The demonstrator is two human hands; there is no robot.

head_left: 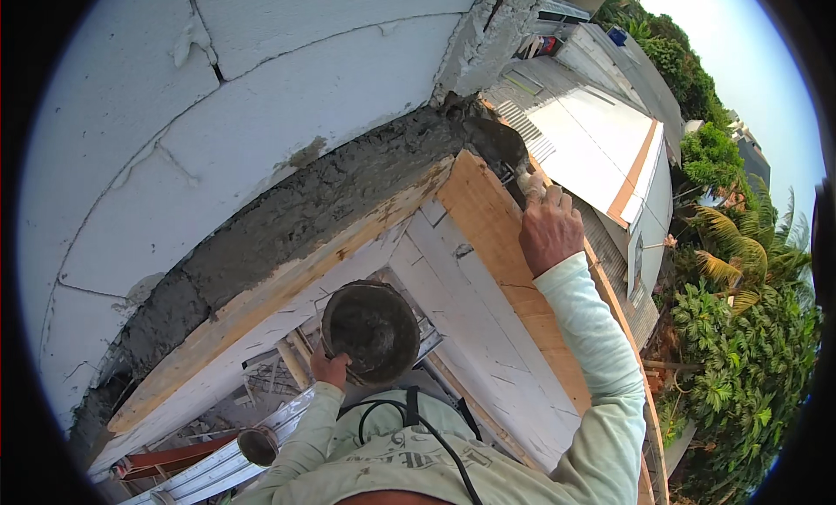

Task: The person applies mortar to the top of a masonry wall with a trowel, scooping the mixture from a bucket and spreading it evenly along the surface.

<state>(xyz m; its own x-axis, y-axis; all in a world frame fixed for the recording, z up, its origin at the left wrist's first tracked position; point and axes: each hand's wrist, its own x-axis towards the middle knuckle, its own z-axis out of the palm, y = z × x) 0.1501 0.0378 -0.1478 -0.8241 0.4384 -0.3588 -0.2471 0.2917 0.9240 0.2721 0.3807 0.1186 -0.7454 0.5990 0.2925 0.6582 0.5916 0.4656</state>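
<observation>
Packing step, by the look of it: right hand [552,228] had fingers wrapped round trowel [496,143], blade at the corner end of wet mortar [331,196] beside board [348,239]; left hand [331,368] clamped bucket [407,326] by its rim; next move seemed to want firm pressing

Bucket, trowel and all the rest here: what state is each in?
Bucket: mouth up, some grey mix inside.
Left hand: gripping the bucket's edge.
Trowel: held, blade at the wall's corner end.
Right hand: closed on the trowel.
Mortar: rough, wet-looking, spread along the wall.
Wall: standing, smeared in places.
Plank: edging the mortar.
</observation>
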